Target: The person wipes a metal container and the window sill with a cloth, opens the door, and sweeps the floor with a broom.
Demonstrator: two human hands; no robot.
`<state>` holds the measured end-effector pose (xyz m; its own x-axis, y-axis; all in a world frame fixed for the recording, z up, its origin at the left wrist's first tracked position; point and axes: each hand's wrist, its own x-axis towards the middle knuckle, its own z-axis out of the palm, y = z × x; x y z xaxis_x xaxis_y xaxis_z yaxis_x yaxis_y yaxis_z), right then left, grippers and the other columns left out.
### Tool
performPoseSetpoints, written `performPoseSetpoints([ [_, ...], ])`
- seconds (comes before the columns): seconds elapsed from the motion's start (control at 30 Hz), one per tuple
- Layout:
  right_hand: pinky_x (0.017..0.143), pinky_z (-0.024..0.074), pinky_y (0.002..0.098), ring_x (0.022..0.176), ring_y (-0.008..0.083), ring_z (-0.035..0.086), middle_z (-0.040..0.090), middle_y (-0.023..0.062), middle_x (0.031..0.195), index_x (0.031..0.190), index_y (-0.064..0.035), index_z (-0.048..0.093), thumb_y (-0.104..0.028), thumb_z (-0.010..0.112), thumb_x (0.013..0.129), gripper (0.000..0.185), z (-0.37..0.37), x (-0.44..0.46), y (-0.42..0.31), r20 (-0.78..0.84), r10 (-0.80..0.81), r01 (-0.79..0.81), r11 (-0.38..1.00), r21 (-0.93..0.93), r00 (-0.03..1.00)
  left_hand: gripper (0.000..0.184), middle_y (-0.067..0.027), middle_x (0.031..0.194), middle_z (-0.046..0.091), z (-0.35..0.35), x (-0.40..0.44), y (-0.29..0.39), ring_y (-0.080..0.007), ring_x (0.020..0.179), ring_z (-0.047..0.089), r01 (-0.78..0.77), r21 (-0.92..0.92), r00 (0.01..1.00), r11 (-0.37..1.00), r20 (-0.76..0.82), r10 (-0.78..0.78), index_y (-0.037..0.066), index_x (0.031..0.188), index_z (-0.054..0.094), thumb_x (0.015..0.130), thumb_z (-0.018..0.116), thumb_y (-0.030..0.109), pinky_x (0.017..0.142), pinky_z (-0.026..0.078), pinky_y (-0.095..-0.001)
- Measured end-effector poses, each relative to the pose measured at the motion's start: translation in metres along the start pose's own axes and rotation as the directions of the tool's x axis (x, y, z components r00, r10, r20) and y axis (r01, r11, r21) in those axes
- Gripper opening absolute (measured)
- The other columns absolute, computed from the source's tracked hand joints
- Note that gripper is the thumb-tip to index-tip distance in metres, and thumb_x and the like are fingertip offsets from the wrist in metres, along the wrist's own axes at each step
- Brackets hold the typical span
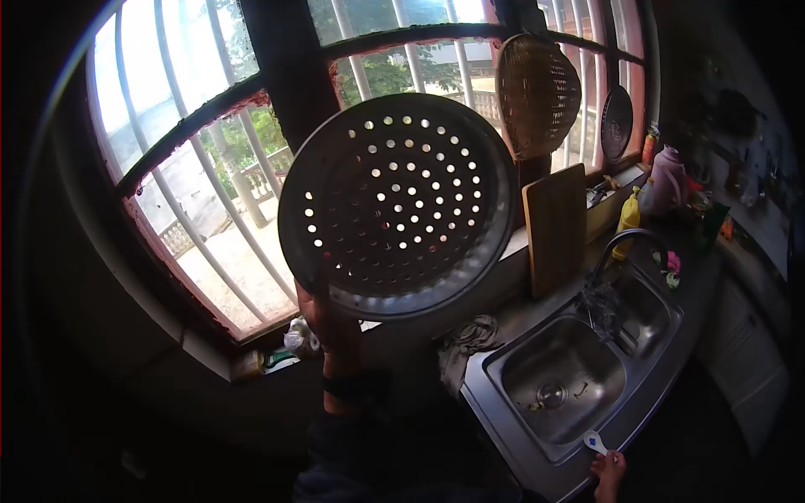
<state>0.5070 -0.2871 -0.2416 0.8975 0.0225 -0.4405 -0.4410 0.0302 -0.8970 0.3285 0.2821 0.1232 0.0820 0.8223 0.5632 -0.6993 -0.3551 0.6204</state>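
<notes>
Up in front of the window, my left hand [323,327] grips the lower rim of a round metal steamer tray [350,220]. The tray is tilted up on edge, and daylight shines through many of its holes. Most of the fingers are dark or hidden behind the rim. At the lower right, my right hand [609,474] is closed around the handle of a white soup spoon [594,441] with a blue mark on it. The spoon is over the front edge of the steel sink [482,394].
A crumpled grey cloth [471,339] lies at the sink's left corner. Behind the sink lean a wooden board [555,226] and a curved faucet [625,237]. A wicker basket [537,96] hangs by the window. A yellow bottle [625,222] and a pink jug [667,183] stand farther right.
</notes>
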Motion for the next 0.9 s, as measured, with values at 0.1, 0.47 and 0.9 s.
performPoseSetpoints([
  [0.1,0.060,0.0574,0.0294,0.077,0.0200,0.068,0.068,0.0115,0.097,0.114,-0.0017,0.058,-0.009,0.062,0.098,0.018,0.011,-0.015,-0.021,0.020,0.029,-0.030,0.999,0.021,0.999,0.042,-0.0126,0.127,0.062,-0.003,0.034,0.021,-0.0223,0.113,0.064,-0.117,0.083,0.993,0.990,-0.003,0.118,0.001,0.134,0.051,0.101,0.059,0.026,0.095,0.053,-0.0368],
  [0.47,0.060,0.0563,0.0278,0.075,0.0179,0.067,0.068,0.0100,0.095,0.112,-0.0008,0.059,-0.012,0.064,0.098,0.019,0.020,-0.022,-0.025,0.014,0.040,-0.041,0.998,0.049,0.999,0.035,-0.0121,0.119,0.066,-0.009,0.088,0.014,-0.0218,0.106,0.067,-0.155,-0.031,0.987,0.987,-0.048,0.153,0.002,0.126,0.053,0.096,0.067,0.014,0.089,0.056,-0.0353],
  [0.9,0.056,0.0556,0.0276,0.072,0.0182,0.065,0.066,0.0103,0.092,0.111,-0.0005,0.057,-0.010,0.065,0.097,0.018,0.029,-0.030,-0.026,0.034,0.018,-0.021,0.996,0.086,0.999,0.036,-0.0117,0.119,0.066,-0.023,0.095,0.003,-0.0213,0.105,0.067,-0.120,-0.063,0.992,0.991,-0.055,0.116,0.004,0.126,0.055,0.095,0.068,0.015,0.090,0.056,-0.0349],
])
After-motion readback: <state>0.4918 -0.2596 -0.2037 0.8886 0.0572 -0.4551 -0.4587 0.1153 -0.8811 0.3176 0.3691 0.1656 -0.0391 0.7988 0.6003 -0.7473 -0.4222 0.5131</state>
